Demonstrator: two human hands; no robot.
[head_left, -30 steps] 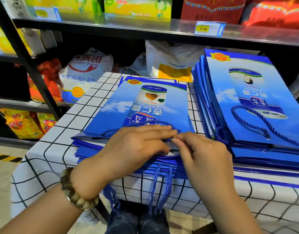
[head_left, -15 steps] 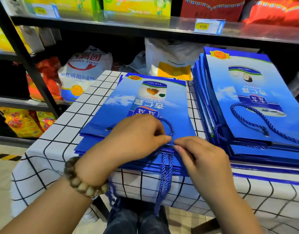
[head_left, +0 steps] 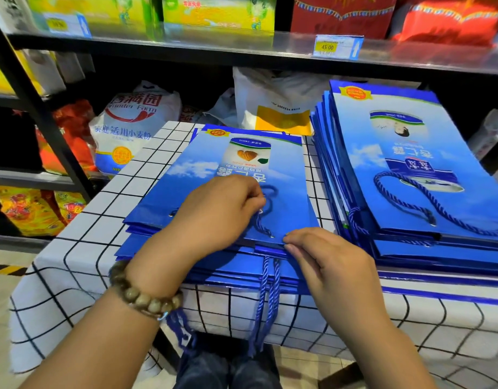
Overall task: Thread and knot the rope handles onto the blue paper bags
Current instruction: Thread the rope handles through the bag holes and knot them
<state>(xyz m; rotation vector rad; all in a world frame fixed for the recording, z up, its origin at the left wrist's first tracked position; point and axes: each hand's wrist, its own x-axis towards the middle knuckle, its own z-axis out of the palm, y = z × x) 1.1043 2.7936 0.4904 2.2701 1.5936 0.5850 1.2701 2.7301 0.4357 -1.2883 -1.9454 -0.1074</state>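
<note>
The top bag of the near pile is laid flat on the checked tablecloth; its rope is pinched in the curled fingers of the left hand and is seen running to a hole near the bag's 5 o'clock corner; the near edge is nipped between the pressed-together fingertips of the right hand. At 2 o'clock a finished stack with handles fitted is piled, so much is judged done; this handle is judged part-threaded; whether it is knotted cannot be told; hanging ropes are seen at 6 o'clock, coming from the bags beneath.
</note>
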